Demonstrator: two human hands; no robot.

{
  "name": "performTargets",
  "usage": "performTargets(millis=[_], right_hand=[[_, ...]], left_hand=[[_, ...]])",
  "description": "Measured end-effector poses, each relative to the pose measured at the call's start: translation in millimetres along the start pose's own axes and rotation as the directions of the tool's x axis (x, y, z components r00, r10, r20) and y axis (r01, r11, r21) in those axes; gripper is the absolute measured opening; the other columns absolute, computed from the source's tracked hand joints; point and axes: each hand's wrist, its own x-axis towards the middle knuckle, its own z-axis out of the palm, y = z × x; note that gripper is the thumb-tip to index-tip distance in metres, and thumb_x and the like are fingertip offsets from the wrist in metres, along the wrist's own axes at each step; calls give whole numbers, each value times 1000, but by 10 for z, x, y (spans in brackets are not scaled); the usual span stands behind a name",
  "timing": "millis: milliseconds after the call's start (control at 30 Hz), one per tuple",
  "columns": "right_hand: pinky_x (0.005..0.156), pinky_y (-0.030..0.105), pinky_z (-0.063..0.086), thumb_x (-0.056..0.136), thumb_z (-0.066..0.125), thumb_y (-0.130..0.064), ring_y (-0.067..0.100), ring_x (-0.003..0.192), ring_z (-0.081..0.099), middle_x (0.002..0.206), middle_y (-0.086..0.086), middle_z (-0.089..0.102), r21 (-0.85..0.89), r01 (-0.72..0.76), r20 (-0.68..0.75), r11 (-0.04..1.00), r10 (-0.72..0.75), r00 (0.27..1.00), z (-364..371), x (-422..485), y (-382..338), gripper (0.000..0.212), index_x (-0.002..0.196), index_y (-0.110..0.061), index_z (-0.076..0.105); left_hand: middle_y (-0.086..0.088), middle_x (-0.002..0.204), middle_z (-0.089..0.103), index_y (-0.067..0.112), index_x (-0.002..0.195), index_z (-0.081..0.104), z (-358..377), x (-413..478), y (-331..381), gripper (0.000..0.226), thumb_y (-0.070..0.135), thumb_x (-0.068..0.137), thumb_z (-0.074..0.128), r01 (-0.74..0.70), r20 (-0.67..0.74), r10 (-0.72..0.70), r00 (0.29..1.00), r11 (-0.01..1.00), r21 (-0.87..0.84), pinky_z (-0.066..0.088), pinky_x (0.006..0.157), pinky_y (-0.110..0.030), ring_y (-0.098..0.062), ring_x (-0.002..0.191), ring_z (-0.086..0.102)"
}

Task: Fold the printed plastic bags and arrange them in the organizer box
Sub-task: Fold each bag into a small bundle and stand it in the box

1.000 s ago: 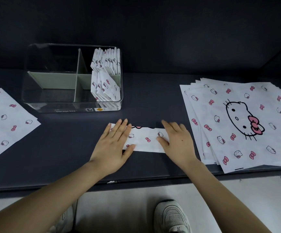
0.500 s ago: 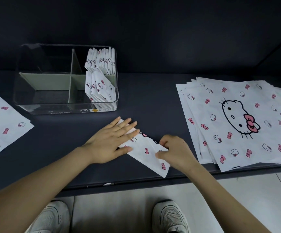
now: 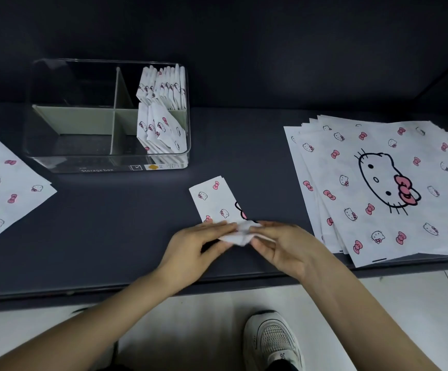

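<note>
We are pinching the near end of the folded bag between our left hand and right hand, both equally close, its long axis pointing away toward the organizer box, lying near that box's front right corner.

Left hand and right hand fingertip to fingertip, both in a pinch on the folded bag.

Plain packing workstation, dark grey table, pale tiled floor, stacked printed bags
</note>
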Motion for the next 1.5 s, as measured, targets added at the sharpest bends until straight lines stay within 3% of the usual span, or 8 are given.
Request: performTargets(millis=[100, 200, 333, 500, 733, 1067, 1300, 1500], right_hand=[[46, 23, 52, 95, 54, -34, 17, 60, 69, 76, 10, 72, -89, 109, -15, 990, -110, 994, 45, -34, -102, 29, 98, -6, 61], [58, 24, 46, 94, 46, -51, 13, 68, 57, 86, -5, 65, -519, 279, -61, 808, -361, 931, 49, 17, -123, 37, 101, -18, 63], [79, 21, 47, 88, 63, -32, 5, 81, 57, 98, -12, 58, -766, 391, 95, 510, -512, 854, 64, 231, 1, 6, 87, -27, 66], [80, 38, 55, 87, 66, -29, 12, 81, 67, 83, -8, 72, -746, 333, -27, 576, -527, 850, 100, 457, 73, 11, 81, -21, 70], [60, 20, 41, 88, 64, -37, 8, 79, 63, 82, -11, 68, -894, 225, -46, 387, -580, 813, 165, 502, 94, 16, 86, -22, 71], [65, 25, 44, 90, 61, -37, 14, 82, 64, 87, -8, 70, -937, 184, -30, 298, -591, 806, 187, 522, 75, 20, 88, -20, 71], [66, 25, 45, 91, 58, -39, 17, 83, 65, 86, -6, 70, -951, 167, -25, 262, -600, 799, 202, 534, 66, 22, 89, -22, 71], [71, 25, 46, 92, 57, -38, 14, 90, 64, 94, -8, 70, -958, 157, -18, 240, -596, 803, 204, 538, 49, 21, 97, -22, 70]], left_hand=[[10, 51, 39, 17, 55, 44, 23, 58, 80, 52, 52, 93, 50, 218, -102, -224, 969, 974, -67, 28, 52, -19, -5, 52, 39], [7, 53, 25, 13, 59, 28, -33, 130, 172, 47, 34, 97, 47, 366, -61, -385, 921, 909, -201, 21, 54, -28, -9, 55, 25], [-12, 65, 50, -1, 74, 50, -42, 158, 140, 40, 30, 100, 45, 399, -42, -416, 909, 894, -206, 35, 60, -36, -13, 61, 38], [-8, 79, 69, 12, 96, 60, -47, 195, 145, 17, 27, 98, 51, 405, -82, -427, 901, 893, -196, 47, 70, -41, -26, 71, 62], [-6, 61, 66, 18, 116, 54, -70, 208, 217, 27, 17, 90, 64, 393, -227, -430, 874, 900, -192, 42, 62, -22, -19, 66, 59], [16, 53, 51, 22, 102, 63, -68, 74, -4, 42, 49, 72, 55, 237, -380, -118, 917, 930, 281, 41, 74, -30, -7, 52, 51], [-9, 137, 51, 18, 131, 57, -176, 228, -192, 48, 26, 85, 49, -288, 65, 320, 945, 725, 625, 17, 113, -51, -29, 130, 42], [-4, 154, 28, 10, 148, 29, -234, 251, -373, 55, 36, 99, 27, -333, 304, 168, 938, 682, 651, 9, 114, -49, -21, 143, 26]])
